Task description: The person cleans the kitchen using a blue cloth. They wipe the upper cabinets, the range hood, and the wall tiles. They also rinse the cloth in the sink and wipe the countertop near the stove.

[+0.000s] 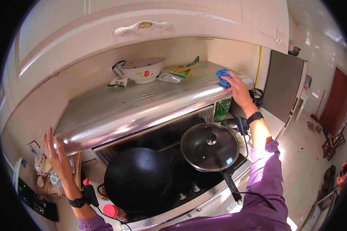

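Observation:
My right hand point(239, 88) presses a crumpled blue cloth point(222, 77) onto the right end of a shiny metal range hood point(138, 108). At the hood's left end, my left hand point(57, 157) is raised with its fingers apart and holds nothing; whether it touches the hood's edge I cannot tell. On top of the hood stand a white flowered bowl point(144, 70), a yellow and green packet point(179, 72) and a crumpled white packet point(118, 80). Below, a black wok point(137, 180) and a frying pan with a glass lid point(209, 147) sit on a black gas stove point(180, 180).
A white cabinet point(173, 26) overhangs the hood. The pan's handle point(231, 186) juts over the stove's front edge. A red-lidded jar point(110, 211) stands beside the wok, and a green bottle point(222, 109) behind the pan. A grey refrigerator point(284, 86) is at the right.

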Motion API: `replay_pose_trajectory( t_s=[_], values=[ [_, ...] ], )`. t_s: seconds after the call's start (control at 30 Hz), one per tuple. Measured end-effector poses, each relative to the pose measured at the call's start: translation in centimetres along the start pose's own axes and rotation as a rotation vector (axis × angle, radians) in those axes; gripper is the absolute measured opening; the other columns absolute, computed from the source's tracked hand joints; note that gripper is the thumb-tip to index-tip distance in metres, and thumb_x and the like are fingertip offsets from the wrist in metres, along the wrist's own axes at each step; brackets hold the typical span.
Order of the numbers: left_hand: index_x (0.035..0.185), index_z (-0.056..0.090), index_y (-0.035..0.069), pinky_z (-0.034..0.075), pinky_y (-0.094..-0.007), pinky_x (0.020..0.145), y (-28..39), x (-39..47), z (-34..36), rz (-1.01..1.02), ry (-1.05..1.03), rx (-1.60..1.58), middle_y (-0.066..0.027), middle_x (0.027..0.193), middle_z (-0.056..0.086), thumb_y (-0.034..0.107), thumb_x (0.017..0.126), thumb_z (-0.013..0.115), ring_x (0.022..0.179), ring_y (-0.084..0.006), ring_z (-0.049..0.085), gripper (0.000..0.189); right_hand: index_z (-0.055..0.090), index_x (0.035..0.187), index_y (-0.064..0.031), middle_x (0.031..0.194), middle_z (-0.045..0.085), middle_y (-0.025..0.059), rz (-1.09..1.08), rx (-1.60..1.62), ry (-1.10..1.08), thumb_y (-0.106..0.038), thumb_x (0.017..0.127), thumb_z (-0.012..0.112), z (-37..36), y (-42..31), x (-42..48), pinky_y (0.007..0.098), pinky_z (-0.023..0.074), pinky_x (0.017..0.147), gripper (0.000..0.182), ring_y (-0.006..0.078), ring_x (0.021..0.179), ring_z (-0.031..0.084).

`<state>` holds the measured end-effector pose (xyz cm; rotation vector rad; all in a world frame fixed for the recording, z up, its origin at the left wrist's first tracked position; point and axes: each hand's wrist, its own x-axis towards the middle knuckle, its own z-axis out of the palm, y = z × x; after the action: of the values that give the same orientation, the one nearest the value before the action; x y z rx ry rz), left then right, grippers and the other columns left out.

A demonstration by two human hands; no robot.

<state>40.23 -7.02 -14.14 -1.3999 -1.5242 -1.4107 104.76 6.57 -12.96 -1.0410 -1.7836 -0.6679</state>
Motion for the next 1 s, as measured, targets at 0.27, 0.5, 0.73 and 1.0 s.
replay_pose_trajectory(
  t_s=[0.27,0.5,0.73,1.0],
  values=[
    [0.128,0.061,0.002,0.023,-0.0446,0.116,-0.4,-0.1,3.1,0.093,-0.154,0.191,-0.0161,0.130,0.060,0.031,0.105,0.037,0.127,-0.0314,0.049,0.045,0.065,0.125,-0.0143,0.143,0.050,0.0150,0.378,0.161,0.294,0.007,0.085,0.043,0.3,8.9,-2.8,0.0339,0.0447,0.100,0.050,0.0291,0.119,0.056],
    [0.125,0.062,0.002,0.025,-0.0443,0.114,-1.0,-0.3,3.8,0.163,-0.144,0.291,-0.0157,0.126,0.062,0.029,0.105,0.036,0.123,-0.0301,0.052,0.043,0.063,0.124,-0.0080,0.138,0.051,0.0180,0.316,0.139,0.545,0.008,0.078,0.046,5.4,-7.1,-4.2,0.0447,0.0312,0.112,0.051,0.0386,0.130,0.045],
    [0.132,0.057,0.003,0.029,-0.0463,0.113,-0.7,0.1,4.1,0.240,-0.107,0.273,-0.0150,0.131,0.059,0.028,0.104,0.041,0.124,-0.0322,0.051,0.041,0.071,0.106,-0.0105,0.117,0.062,0.0073,0.136,0.304,0.545,0.003,0.078,0.057,7.1,-22.0,-1.3,0.0424,0.0406,0.094,0.034,0.0318,0.108,0.053],
    [0.155,0.023,0.009,0.040,-0.0447,0.108,11.4,-14.5,-0.4,-0.331,-0.651,-1.085,-0.0160,0.155,0.030,0.047,0.097,0.056,0.140,-0.0309,0.037,0.077,0.068,0.113,-0.0066,0.129,0.059,0.0146,0.362,1.472,0.146,0.017,0.083,0.046,7.5,-38.4,-5.9,0.0340,0.0447,0.101,0.044,0.0293,0.125,0.054]
  ],
)
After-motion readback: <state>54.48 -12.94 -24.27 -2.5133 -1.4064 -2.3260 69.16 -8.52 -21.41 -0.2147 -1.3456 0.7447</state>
